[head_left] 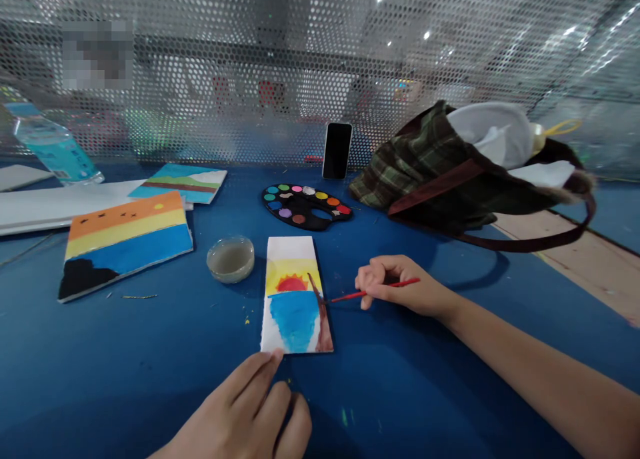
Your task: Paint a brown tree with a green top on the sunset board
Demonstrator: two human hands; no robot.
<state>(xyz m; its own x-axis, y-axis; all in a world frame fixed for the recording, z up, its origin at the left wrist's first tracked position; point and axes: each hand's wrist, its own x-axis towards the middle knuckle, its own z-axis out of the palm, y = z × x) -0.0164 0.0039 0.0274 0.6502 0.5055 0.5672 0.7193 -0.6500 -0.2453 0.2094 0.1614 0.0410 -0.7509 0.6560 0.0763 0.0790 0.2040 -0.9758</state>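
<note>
Paintbrush [375, 290] clamped by the curled fingers of your right hand [400, 286], its tip at the brown trunk on the painted paper strip [295, 296], at that hand's nine o'clock. Your left hand [245, 409] lies at the strip's six o'clock, fingertips [274, 357] slightly apart, touching its bottom edge.

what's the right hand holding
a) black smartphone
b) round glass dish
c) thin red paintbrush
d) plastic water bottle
C: the right hand pinches a thin red-handled paintbrush, its tip at the brown painted stripe on a narrow white paper card.
</note>
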